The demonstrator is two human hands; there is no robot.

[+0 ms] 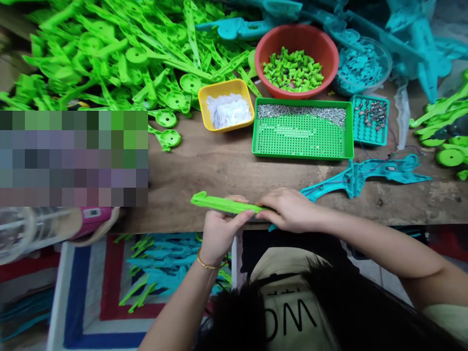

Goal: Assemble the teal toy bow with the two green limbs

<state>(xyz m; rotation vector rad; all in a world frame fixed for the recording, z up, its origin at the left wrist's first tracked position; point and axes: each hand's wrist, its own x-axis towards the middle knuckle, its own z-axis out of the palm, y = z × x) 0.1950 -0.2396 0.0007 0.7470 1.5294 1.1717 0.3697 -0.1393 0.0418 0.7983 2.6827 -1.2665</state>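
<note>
My left hand [224, 229] is closed round a long, narrow green plastic piece [219, 203], its thumb lying along the near side. The piece points left, with a small hook at its far end. At its right end, my right hand [287, 209] is closed on it too, fingers bent over the top. Both hands are over the table's front edge. A turquoise plastic piece [353, 180] with thin wires lies on the table just beyond my right hand. Its left end passes behind that hand, and a small turquoise tip shows below it.
Green plastic parts [120, 53] are heaped at the back left. A yellow tray [226, 124] holds white pieces, a green tray [303, 153] small metal pins. Behind stand a red bowl [263, 63] and a clear tub [383, 66]. A fan [54, 226] stands left; a bin [127, 324] sits below.
</note>
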